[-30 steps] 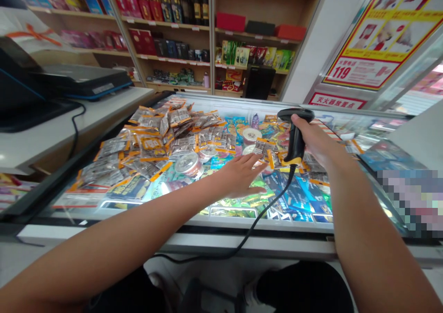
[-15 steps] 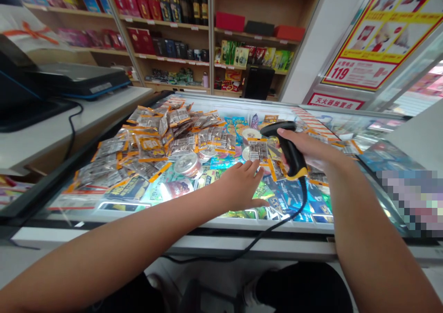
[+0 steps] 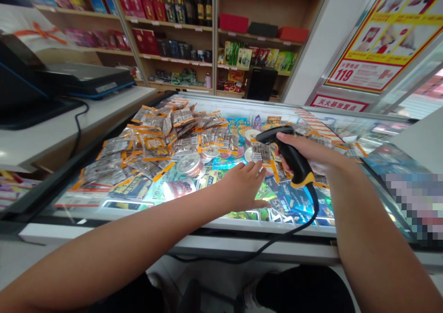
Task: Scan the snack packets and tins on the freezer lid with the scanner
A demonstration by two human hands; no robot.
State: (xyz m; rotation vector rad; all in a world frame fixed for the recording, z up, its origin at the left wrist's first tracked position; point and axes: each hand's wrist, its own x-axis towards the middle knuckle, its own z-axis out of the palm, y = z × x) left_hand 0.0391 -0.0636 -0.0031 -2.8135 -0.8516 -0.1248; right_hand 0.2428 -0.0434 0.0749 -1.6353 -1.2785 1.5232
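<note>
My right hand is wrapped around the grip of a black and yellow barcode scanner, whose head points left above the glass top of a freezer. Palm down, my left hand has its fingers stretched forward and the thumb apart. Its fingertips are at the near edge of a small clear packet with orange ends, below the scanner head; whether they touch it I cannot tell. Left of my hands lies a heap of similar packets. More packets lie behind my right hand, which partly hides them.
Tubs and colourful bags show through the freezer's glass. The scanner's black cable loops over the freezer's front edge. At left, a counter carries a flat scale. Stocked shelves stand behind.
The scanner has tilted slightly, its grip end shifting right and down and its cable swinging right. My left hand keeps its spread pose near the packet. The whole view has shifted slightly.
</note>
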